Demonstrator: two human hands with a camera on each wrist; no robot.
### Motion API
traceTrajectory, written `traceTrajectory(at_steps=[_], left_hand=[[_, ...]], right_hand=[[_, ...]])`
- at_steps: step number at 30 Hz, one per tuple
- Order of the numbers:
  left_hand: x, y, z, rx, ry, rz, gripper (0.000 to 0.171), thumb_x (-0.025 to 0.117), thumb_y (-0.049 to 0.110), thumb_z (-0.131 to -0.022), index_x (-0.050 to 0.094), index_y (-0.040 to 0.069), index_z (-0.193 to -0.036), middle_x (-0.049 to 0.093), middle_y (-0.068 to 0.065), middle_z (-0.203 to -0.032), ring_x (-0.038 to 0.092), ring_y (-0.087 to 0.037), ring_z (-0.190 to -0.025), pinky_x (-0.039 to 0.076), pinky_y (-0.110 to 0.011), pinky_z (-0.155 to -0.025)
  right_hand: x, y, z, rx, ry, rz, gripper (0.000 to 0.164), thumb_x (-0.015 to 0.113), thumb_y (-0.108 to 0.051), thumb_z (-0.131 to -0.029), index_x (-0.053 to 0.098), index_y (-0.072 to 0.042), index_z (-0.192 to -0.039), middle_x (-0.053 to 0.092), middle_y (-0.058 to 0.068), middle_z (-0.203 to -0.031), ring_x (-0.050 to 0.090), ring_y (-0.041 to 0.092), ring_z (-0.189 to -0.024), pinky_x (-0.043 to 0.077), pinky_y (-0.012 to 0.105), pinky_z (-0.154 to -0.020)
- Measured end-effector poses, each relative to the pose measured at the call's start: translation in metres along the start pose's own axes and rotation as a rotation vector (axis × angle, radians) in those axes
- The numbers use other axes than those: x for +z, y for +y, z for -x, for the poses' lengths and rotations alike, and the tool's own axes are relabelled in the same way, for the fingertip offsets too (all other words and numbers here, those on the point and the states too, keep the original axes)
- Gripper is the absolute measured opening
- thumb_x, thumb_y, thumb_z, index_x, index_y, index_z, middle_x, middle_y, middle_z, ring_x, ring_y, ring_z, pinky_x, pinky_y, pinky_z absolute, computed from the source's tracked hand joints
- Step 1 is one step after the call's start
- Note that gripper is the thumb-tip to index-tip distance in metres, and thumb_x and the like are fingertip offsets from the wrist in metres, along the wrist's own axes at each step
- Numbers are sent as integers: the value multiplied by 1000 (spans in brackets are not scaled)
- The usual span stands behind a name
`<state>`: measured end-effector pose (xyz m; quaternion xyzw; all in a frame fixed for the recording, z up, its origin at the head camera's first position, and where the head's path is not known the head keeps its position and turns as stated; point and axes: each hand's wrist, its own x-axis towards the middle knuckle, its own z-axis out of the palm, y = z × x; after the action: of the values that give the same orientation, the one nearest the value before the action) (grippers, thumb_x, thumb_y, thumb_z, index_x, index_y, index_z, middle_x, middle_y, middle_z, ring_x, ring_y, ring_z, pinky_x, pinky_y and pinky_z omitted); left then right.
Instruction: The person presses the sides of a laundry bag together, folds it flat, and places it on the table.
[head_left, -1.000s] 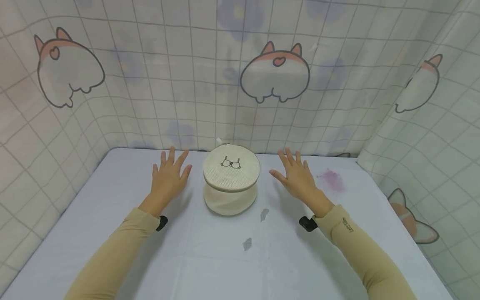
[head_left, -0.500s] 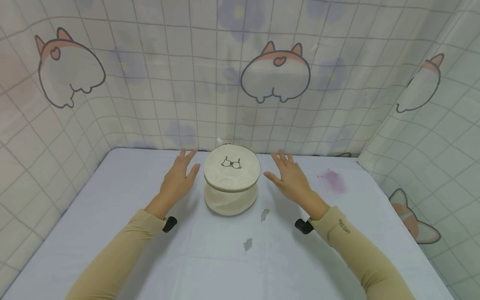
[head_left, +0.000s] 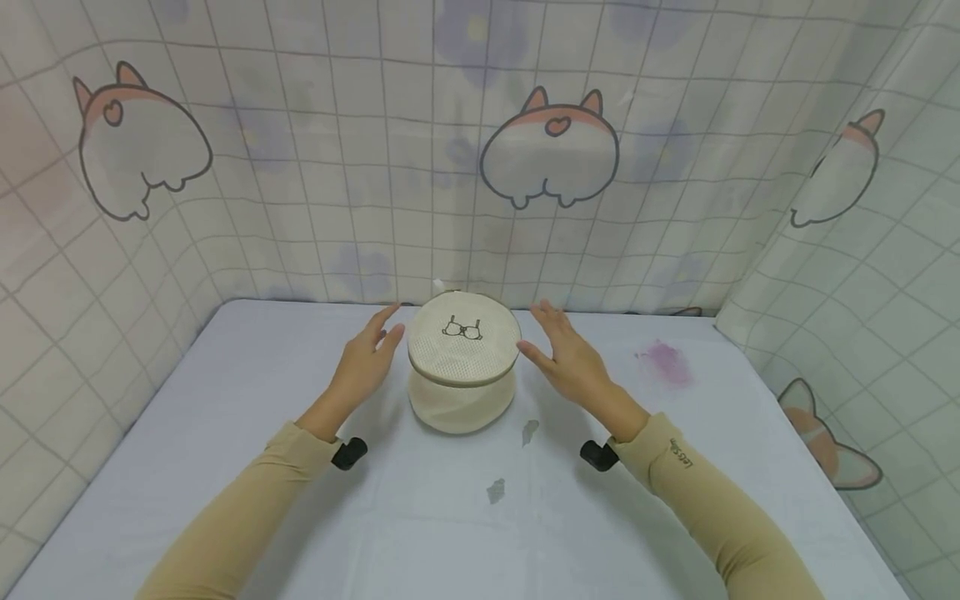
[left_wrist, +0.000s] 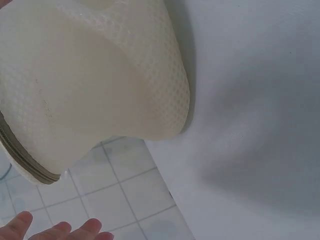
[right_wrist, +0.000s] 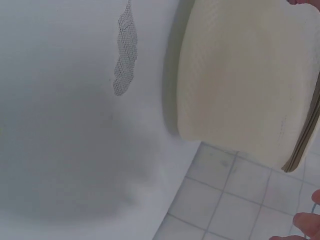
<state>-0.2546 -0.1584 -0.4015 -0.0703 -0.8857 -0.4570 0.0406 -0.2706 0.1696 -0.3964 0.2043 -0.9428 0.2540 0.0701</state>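
Note:
A cream mesh laundry bag (head_left: 461, 408), round with a zipped top and a small bra drawing on its lid, stands upright at the back middle of the table. My left hand (head_left: 365, 362) is raised close to its left side, fingers extended. On the other side, my right hand (head_left: 572, 358) has straight fingers, its thumb tip right at the lid's edge in the head view. Both wrist views show the bag's mesh wall and brown zipper (left_wrist: 25, 155), with fingertips (right_wrist: 306, 223) near the frame's edge. Neither hand grips anything.
The table (head_left: 420, 533) has a white cover with two grey worn patches (head_left: 496, 491) and a pink stain (head_left: 666, 363) at the right. A checked curtain (head_left: 337, 167) with corgi drawings encloses the back and sides. Dark wrist cameras (head_left: 598, 456) sit under both cuffs.
Both hands have moved inward toward the bag, the left one rightward and the right one leftward. The left hand has turned so its fingers show more edge-on. The bag has stayed put.

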Motion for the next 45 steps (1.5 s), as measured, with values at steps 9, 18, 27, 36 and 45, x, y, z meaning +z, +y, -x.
traceTrajectory(at_steps=[9, 18, 27, 36, 45], left_hand=[[-5, 1, -4, 16, 2, 171, 56, 42, 37, -111, 33, 10, -160, 31, -18, -164, 37, -42, -145, 38, -59, -112], [-6, -3, -6, -61, -16, 374, 58, 46, 36, -111, 30, 13, -162, 39, -21, -159, 50, -41, -136, 46, -60, -104], [-3, -5, -10, -183, -70, 398, 57, 45, 35, -110, 33, 11, -160, 46, -20, -154, 53, -40, -133, 44, -61, -106], [1, -3, -12, -276, -87, 492, 56, 47, 33, -109, 35, 13, -160, 48, -19, -152, 57, -37, -130, 47, -54, -105], [4, 3, -12, -326, -61, 568, 52, 49, 28, -108, 41, 10, -157, 50, -17, -149, 57, -34, -128, 48, -47, -106]], right_hand=[[1, -7, -2, 56, -9, -185, 68, 53, -43, -107, 32, -7, -161, 29, 17, -165, 34, 39, -148, 33, 55, -116], [3, -6, -9, 167, -55, -487, 60, 54, -35, -108, 38, -5, -157, 40, 18, -159, 48, 41, -138, 46, 54, -107], [2, -8, -11, 252, -100, -773, 58, 51, -22, -109, 31, 3, -157, 46, 28, -152, 56, 47, -127, 52, 50, -100], [6, -10, -11, 327, -110, -869, 57, 51, -19, -109, 31, 1, -158, 47, 29, -150, 55, 50, -124, 57, 44, -94], [5, -12, -10, 397, -131, -981, 58, 52, -18, -108, 30, -1, -159, 45, 27, -147, 56, 47, -126, 55, 42, -96]])
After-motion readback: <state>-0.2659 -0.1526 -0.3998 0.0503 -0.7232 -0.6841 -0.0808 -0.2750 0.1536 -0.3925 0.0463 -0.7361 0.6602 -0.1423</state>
